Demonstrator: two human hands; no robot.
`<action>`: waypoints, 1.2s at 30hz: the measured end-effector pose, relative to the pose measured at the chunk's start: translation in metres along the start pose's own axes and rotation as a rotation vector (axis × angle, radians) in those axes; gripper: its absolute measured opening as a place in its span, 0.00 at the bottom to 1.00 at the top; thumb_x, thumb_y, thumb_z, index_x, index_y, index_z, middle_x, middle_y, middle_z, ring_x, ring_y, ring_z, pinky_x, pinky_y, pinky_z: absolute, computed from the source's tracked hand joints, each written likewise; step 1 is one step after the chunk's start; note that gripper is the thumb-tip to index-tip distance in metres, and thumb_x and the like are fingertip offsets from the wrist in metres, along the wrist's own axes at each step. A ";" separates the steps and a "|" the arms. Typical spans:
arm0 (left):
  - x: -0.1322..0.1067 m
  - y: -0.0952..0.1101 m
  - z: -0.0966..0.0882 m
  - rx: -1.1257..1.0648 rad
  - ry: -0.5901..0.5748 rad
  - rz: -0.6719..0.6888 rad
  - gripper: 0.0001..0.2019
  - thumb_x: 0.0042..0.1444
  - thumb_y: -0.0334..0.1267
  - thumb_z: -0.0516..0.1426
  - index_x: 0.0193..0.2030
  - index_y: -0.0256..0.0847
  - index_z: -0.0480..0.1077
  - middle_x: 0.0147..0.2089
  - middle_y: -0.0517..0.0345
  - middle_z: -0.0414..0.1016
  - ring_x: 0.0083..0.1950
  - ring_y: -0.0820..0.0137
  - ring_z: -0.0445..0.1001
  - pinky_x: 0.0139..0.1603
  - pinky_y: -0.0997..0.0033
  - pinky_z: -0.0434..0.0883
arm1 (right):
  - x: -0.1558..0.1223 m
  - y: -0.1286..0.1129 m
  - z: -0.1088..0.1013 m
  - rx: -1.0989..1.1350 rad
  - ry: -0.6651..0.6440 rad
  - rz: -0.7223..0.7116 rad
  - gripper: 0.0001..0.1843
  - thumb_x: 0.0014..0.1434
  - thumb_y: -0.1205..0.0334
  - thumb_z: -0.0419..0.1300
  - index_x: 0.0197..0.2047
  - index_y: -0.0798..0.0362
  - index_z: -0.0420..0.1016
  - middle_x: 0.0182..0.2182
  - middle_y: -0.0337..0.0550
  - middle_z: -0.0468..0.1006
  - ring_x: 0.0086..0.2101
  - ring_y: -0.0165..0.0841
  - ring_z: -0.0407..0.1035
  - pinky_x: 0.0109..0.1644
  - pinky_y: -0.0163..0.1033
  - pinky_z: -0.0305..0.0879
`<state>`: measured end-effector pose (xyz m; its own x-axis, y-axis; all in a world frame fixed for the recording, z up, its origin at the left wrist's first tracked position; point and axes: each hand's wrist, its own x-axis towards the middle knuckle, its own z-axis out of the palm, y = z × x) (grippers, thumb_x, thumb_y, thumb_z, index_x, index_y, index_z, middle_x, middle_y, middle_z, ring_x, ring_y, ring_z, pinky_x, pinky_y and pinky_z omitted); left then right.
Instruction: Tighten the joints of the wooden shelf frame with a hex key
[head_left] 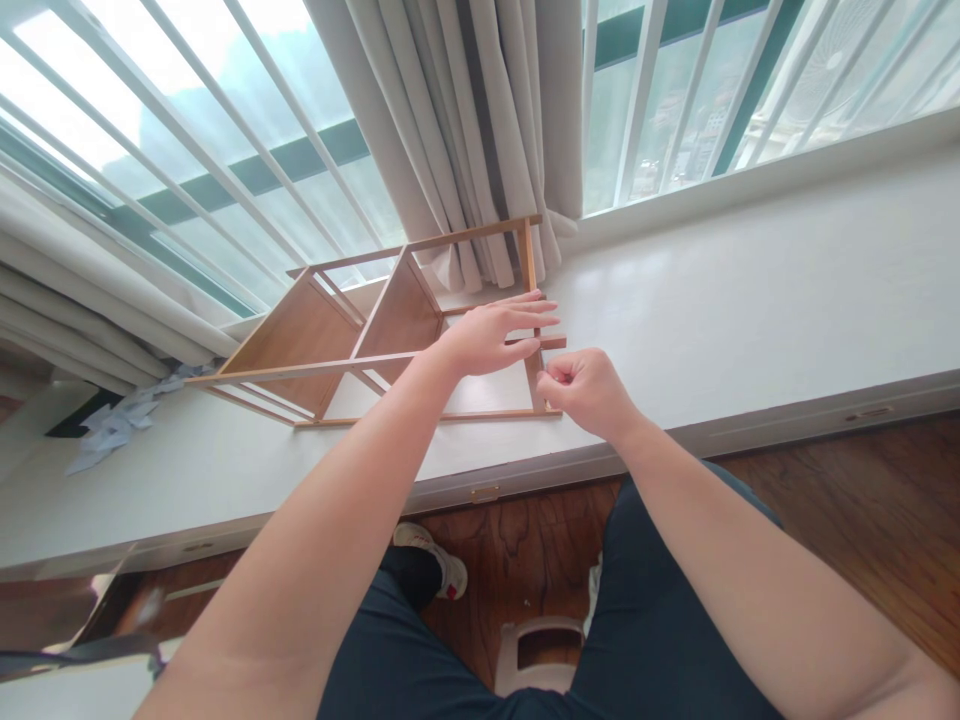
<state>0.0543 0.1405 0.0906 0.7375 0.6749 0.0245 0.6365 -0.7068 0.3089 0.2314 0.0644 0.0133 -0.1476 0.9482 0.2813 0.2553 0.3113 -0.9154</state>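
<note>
A small wooden shelf rack [390,320] lies on its side on the white window ledge [750,300]. My left hand [495,335] rests flat on its right end frame, fingers stretched out over a thin wooden rail. My right hand [589,390] is curled in a pinch just right of the frame's lower corner post, touching or nearly touching it; whatever is between the fingers is too small to make out.
Grey curtains [480,130] hang behind the rack against barred windows. Crumpled paper or plastic [120,420] lies on the ledge at the left. Below are a wooden floor, my dark trousers, a white shoe [442,565] and a small stool [540,655].
</note>
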 end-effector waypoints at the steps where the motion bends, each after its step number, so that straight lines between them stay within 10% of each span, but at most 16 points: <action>1: 0.000 0.000 0.000 -0.003 0.001 0.002 0.25 0.66 0.42 0.52 0.68 0.50 0.72 0.76 0.67 0.63 0.82 0.64 0.55 0.79 0.55 0.64 | 0.000 0.000 0.000 0.005 0.001 0.005 0.22 0.53 0.60 0.58 0.16 0.53 0.49 0.14 0.33 0.52 0.21 0.22 0.48 0.28 0.34 0.44; 13: 0.000 0.002 -0.002 -0.021 -0.015 -0.012 0.24 0.67 0.41 0.51 0.67 0.50 0.72 0.77 0.66 0.62 0.82 0.64 0.54 0.79 0.54 0.63 | -0.006 0.009 0.002 0.247 -0.055 0.094 0.26 0.63 0.52 0.59 0.17 0.56 0.67 0.15 0.38 0.68 0.20 0.24 0.60 0.28 0.33 0.56; 36: 0.001 0.001 -0.002 0.012 -0.018 -0.018 0.24 0.67 0.43 0.51 0.68 0.51 0.71 0.77 0.66 0.62 0.82 0.64 0.54 0.78 0.53 0.65 | -0.017 0.012 0.019 1.195 -0.424 0.448 0.26 0.59 0.43 0.70 0.30 0.53 0.62 0.27 0.35 0.70 0.22 0.22 0.59 0.21 0.27 0.52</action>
<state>0.0557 0.1410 0.0930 0.7298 0.6836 0.0020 0.6523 -0.6972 0.2975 0.2185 0.0505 -0.0081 -0.6094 0.7927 -0.0177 -0.5928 -0.4703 -0.6538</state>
